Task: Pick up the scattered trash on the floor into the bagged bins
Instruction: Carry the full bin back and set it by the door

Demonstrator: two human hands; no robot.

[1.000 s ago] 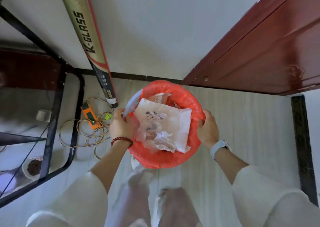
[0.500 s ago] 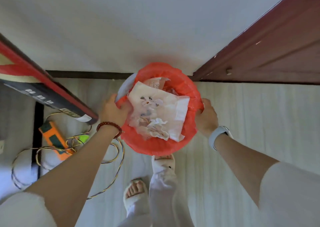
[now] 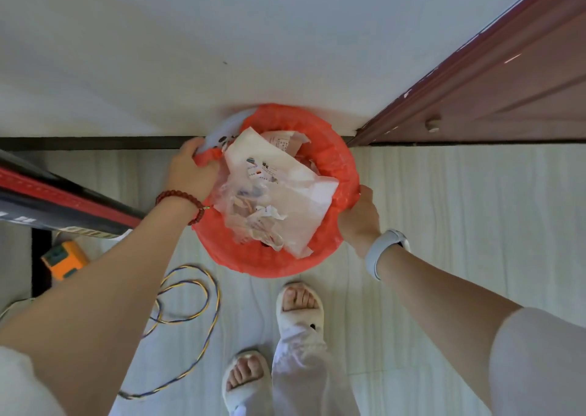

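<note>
Head view, straight down onto a bagged bin (image 3: 333, 149), standing on the floor against the wall, just beside a dark red door (image 3: 494, 92) at its two o'clock. Lined with a thin red bag (image 3: 279, 266) folded over the rim. Filled to the top with trash: a large white paper sheet (image 3: 295, 187), a clear plastic wrapper (image 3: 234, 193) and crumpled paper scraps (image 3: 266, 225). Gripped on both sides: left hand (image 3: 190, 171) at the bin's nine to ten o'clock, fingers curled over rim and bunched bag; right hand (image 3: 360, 219) at four o'clock, fingers wrapped round the bag-covered rim, thumb not clearly seen.

Probably light, judging by paper and film contents, but loose and heaped, so likely to spill if tipped. Bag film soft and slippery, likely to slide off the rim; best held by the stiff rim through the bag, on opposite sides, as now.

Further out: coiled yellow-and-blue cable (image 3: 187, 308) at seven o'clock, an orange device (image 3: 65, 258) at eight, a long red-and-black case (image 3: 57, 206) at nine, slippered feet (image 3: 299, 308) at six.
</note>
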